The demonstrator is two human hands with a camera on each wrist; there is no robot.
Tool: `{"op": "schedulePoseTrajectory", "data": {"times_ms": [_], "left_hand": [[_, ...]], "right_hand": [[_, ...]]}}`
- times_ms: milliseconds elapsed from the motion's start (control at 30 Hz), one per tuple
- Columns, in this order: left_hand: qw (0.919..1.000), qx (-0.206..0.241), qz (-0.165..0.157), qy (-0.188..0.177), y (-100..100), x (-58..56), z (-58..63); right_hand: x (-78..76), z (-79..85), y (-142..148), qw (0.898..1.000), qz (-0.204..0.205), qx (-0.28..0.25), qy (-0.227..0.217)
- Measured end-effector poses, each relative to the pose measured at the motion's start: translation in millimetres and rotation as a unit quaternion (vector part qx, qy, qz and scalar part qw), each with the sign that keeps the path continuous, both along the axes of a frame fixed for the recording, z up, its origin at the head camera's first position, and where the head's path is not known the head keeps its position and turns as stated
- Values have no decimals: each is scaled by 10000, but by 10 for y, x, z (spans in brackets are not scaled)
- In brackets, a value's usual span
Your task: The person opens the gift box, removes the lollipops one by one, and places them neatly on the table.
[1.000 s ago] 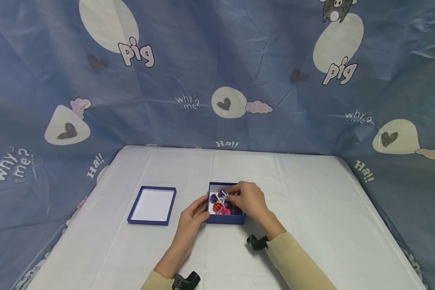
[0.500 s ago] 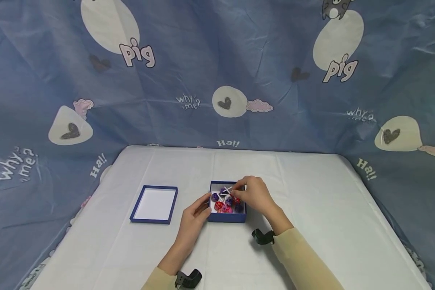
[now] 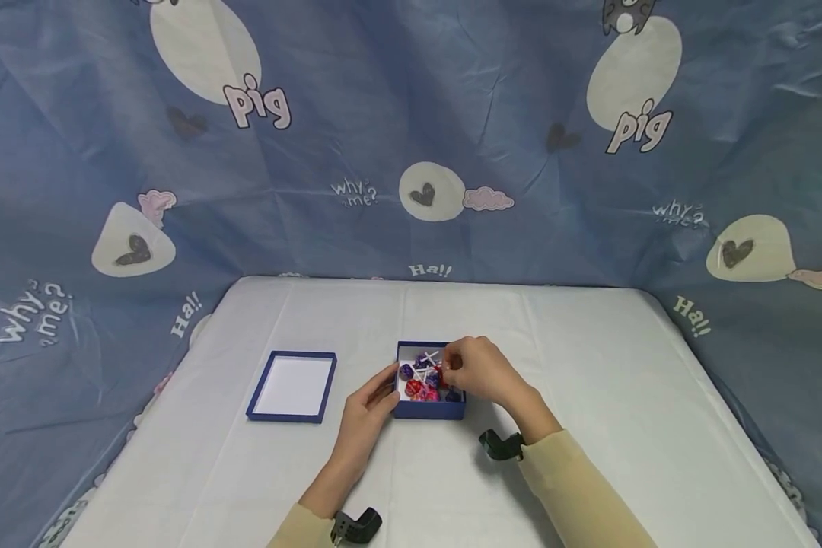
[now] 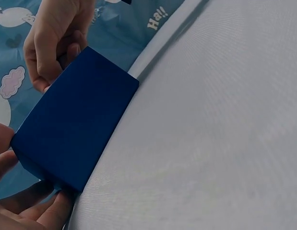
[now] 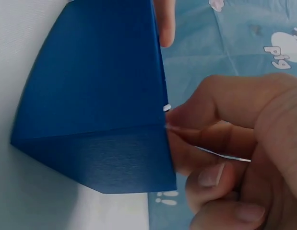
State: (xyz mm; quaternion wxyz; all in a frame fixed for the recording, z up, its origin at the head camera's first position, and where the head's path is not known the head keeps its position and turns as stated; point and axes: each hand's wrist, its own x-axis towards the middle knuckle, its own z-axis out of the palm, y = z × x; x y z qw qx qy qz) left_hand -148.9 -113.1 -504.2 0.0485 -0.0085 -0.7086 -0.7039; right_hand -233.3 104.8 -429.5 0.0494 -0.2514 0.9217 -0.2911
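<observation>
A blue square box (image 3: 429,411) with a white inside holds several lollipops with wrapped heads, purple, red and pink ones (image 3: 422,391), and crossed white sticks. My left hand (image 3: 366,407) rests against the box's left wall, fingers and thumb laid along it. In the left wrist view its fingertips touch the side of the box (image 4: 76,124). At the right side of the box, my right hand (image 3: 479,371) reaches over the rim and pinches a lollipop, mostly hidden by the fingers. From the right wrist, a white stick end (image 5: 167,108) shows beside the pinching fingertips.
Left of the hands lies the box's lid (image 3: 293,386), inside up, white with a blue rim. White cloth covers the table (image 3: 589,380). Behind it hangs a blue printed curtain (image 3: 356,137). Each wrist carries a black camera mount (image 3: 501,444).
My right hand has moved slightly right within the box, from the crossed sticks toward the right wall. The left hand keeps its place against the box.
</observation>
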Motion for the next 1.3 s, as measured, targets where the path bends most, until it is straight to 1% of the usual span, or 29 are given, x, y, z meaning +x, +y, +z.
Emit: {"op": "schedulePoseTrajectory", "data": {"times_ms": [267, 500, 800, 933, 1000, 1200, 1300], "left_hand": [[9999, -83, 79, 69, -14, -17, 29], [9999, -71, 63, 69, -7, -22, 68], [10000, -46, 76, -21, -3, 16, 25], [9999, -57, 80, -89, 8, 20, 15], [9999, -63, 55, -64, 18, 12, 11], [9999, -41, 108, -54, 1, 4, 1], [10000, -10, 74, -39, -16, 0, -1]], "right_hand": [[29, 118, 17, 9992, 318, 243, 77], [33, 184, 48, 9988, 359, 318, 109], [72, 202, 83, 9996, 254, -70, 27], [70, 209, 105, 9997, 167, -146, 142], [60, 216, 123, 9996, 120, -227, 151], [57, 251, 148, 9971, -70, -730, -205], [65, 271, 158, 9946, -220, -966, -323]]}}
